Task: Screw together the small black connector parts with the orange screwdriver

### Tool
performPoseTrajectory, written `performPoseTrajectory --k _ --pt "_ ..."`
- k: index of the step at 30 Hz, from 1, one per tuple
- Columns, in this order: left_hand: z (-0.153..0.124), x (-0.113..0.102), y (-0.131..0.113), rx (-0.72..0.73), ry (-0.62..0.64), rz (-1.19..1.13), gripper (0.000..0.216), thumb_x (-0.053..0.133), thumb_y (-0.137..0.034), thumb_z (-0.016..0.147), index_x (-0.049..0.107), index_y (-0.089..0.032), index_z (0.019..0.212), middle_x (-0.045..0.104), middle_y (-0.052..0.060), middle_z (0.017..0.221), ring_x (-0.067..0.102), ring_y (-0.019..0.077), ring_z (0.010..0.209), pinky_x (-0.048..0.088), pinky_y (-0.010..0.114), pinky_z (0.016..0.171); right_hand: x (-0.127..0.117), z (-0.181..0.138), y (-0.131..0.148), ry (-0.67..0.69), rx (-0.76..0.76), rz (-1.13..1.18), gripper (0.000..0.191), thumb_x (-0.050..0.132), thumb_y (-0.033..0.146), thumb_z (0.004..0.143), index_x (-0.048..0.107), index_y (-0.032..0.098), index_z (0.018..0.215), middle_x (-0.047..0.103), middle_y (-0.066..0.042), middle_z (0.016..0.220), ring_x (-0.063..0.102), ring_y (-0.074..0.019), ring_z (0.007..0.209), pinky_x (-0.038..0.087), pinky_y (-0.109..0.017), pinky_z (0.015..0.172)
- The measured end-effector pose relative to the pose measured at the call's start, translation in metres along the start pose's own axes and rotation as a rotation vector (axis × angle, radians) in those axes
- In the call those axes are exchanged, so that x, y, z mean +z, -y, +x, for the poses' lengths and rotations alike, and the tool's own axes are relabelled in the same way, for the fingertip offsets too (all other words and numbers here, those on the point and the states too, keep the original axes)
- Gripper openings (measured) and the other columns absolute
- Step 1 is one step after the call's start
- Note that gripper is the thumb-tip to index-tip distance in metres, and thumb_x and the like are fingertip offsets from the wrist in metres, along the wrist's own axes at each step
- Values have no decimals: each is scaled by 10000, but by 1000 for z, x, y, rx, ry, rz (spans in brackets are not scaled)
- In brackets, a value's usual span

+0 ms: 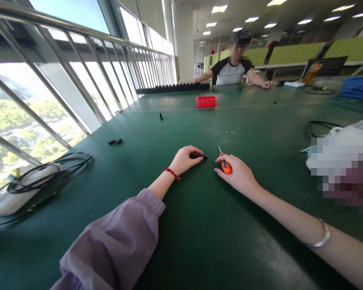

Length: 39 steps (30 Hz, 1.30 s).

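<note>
My left hand [186, 159] rests low over the green tabletop, thumb and fingers closed around a small, slim black part [203, 156]. Most of that part is hidden by the fingers; its tip pokes out to the right. Just to the right, my right hand [237, 173] is over a screwdriver [226, 167] with an orange and black handle. The handle shows in the gap between my spread thumb and index finger, and the metal shaft points away beyond the index finger. Whether the fingers underneath touch the handle is hidden.
Small black pieces [115, 141] lie left on the green table [181, 241], another [161, 116] farther back. Beyond are a red bin [207, 102], a long black strip [178, 88] and a seated person [233, 72]. Cables [48, 173] lie left; a white bag [351, 141] right.
</note>
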<state>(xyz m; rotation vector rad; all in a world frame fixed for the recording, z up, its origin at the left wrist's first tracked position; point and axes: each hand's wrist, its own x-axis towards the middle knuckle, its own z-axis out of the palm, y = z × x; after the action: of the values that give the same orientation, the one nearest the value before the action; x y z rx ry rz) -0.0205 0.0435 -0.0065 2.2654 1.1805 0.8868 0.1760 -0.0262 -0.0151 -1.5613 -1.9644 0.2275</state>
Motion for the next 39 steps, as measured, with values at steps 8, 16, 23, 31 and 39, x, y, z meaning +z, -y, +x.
performPoseTrajectory --k 8,16,23,31,39 --pt "1 2 1 9 -15 5 154 620 -222 760 717 -156 861 691 39 853 635 141 798 519 264 763 22 41 4 -1 -33 -57 224 603 306 783 600 220 990 602 -76 952 572 -242 908 455 -352 744" --pt "0 2 -2 39 6 19 172 623 -259 763 727 -178 873 704 30 851 634 144 789 506 262 750 20 37 -1 22 -95 -79 97 588 277 803 607 241 890 578 -59 913 553 -225 885 436 -320 688" --pt "0 3 1 34 11 -25 180 632 -260 754 734 -171 874 705 36 847 637 145 789 502 256 740 19 38 -1 35 -117 -91 84 572 269 809 597 244 886 574 -54 913 549 -219 887 434 -309 680" --pt "0 2 -1 16 14 -38 178 633 -270 753 734 -182 870 709 34 864 640 153 811 501 269 766 18 38 0 32 -134 -103 82 571 261 807 599 246 883 566 -47 894 543 -219 893 438 -307 681" --pt "0 2 -1 16 10 -65 161 642 -242 749 729 -162 859 698 39 851 633 145 792 498 261 745 17 37 1 40 -146 -128 99 564 261 807 605 244 896 569 -52 903 544 -219 894 439 -303 671"
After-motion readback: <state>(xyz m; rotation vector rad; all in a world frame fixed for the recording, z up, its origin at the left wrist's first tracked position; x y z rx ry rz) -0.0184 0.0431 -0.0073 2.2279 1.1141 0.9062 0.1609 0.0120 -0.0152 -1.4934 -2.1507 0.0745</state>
